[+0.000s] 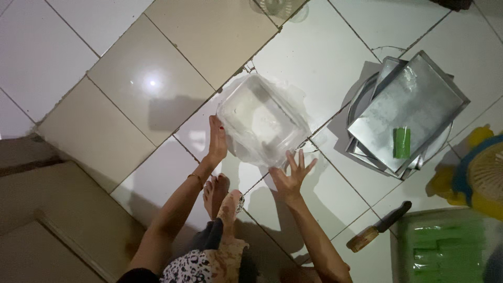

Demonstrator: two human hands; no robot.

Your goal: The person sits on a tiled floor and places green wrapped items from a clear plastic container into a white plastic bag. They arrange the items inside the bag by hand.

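The left hand [216, 140] lies flat against the near-left side of a clear plastic container [262, 123], fingers together and pointing up the wall, palm pressed to it; this grip is an open-handed press, not a clamp around an edge. The right hand [291, 175] meets the container at its near corner with fingers spread wide, fingertips at or just under the rim; whether they bear on the plastic or only brush it cannot be told from this angle. So the container sits between the two hands and just beyond them, away from the body, tilted so its open mouth faces up toward the camera. Its long axis runs diagonally, from upper left to lower right, with the left hand on a long side and the right hand near the lower end. Both hands are equally close; neither reaches further than the other.

The container rests on or just above a wet-looking tiled floor [157, 84]. Bare feet [222, 196] are directly below it. Well apart to the right lies a stack of metal trays [419, 94] with a small green roll [402, 142] on top. Nearer the lower right are a knife [380, 226] with a wooden handle and a tray of green blocks [445, 251], beside a yellow and blue basket [482, 173].
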